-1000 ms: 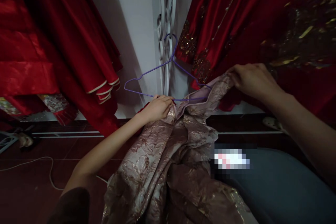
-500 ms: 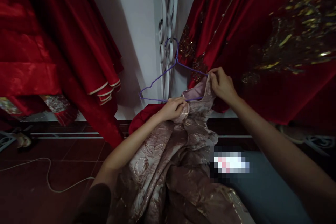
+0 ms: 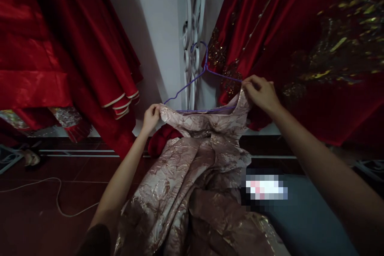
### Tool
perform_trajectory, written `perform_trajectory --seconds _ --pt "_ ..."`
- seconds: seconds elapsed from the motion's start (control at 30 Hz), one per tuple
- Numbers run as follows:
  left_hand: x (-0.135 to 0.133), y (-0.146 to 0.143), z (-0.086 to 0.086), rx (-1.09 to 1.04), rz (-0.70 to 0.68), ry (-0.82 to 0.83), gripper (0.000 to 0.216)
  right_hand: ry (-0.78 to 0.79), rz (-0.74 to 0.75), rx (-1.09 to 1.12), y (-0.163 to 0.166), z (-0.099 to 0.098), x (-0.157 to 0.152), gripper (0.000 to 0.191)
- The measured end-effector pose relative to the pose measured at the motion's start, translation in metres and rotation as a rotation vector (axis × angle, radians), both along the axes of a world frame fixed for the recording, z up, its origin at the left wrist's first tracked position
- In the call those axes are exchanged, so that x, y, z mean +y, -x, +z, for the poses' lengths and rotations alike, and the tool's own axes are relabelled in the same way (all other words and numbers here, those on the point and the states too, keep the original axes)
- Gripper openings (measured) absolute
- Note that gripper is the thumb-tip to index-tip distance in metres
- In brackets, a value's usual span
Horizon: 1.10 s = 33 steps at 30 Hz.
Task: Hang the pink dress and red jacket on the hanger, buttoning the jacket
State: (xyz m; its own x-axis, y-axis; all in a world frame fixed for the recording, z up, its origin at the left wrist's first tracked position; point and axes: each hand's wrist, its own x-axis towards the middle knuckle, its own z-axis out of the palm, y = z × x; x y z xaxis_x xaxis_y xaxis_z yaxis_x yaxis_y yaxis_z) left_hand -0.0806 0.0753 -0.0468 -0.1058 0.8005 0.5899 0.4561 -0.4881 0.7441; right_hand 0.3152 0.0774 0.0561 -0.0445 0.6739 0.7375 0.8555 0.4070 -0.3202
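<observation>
A pink-gold brocade dress (image 3: 192, 176) lies across my lap, its neckline stretched over a purple wire hanger (image 3: 195, 82). My left hand (image 3: 151, 117) pinches the left shoulder of the dress near the hanger's left end. My right hand (image 3: 260, 93) is closed on the right shoulder of the dress at the hanger's right end. The hanger's hook is caught on white scrolled metalwork (image 3: 192, 36) against the wall.
Red satin garments (image 3: 60, 56) hang at the left, and red gowns with gold embroidery (image 3: 300, 48) at the right. A white cable (image 3: 54, 196) lies on the dark red tiled floor. A red cloth (image 3: 162, 138) sits behind the dress.
My left hand has slid left from the middle of the neckline to the hanger's left end, spreading the dress top wide. My right hand has stayed at the right shoulder.
</observation>
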Motion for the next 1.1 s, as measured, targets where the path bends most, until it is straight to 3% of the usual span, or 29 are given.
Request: perform_trajectory --seconds 0.1,0.2,0.6,0.9,1.0,1.1 --pt "0.008 0.022 -0.025 0.017 0.034 0.085 0.026 0.009 0.000 -0.008 0.000 0.004 -0.001 0.022" --pt "0.012 0.027 -0.039 0.030 0.043 0.128 0.027 0.017 0.002 -0.011 0.000 0.006 -0.002 0.029" --pt "0.007 0.033 -0.039 0.104 0.026 0.054 0.029 0.012 -0.011 -0.041 -0.004 0.009 0.001 0.030" --pt "0.007 0.033 -0.023 0.130 0.029 0.045 0.029 0.009 0.000 -0.038 -0.006 0.010 0.004 0.032" --pt "0.008 0.025 -0.006 0.119 0.030 0.006 0.030 0.044 0.030 -0.015 -0.004 0.010 0.002 0.034" --pt "0.012 0.004 0.024 0.133 0.000 -0.043 0.029 0.107 0.075 0.047 0.000 0.005 0.002 0.037"
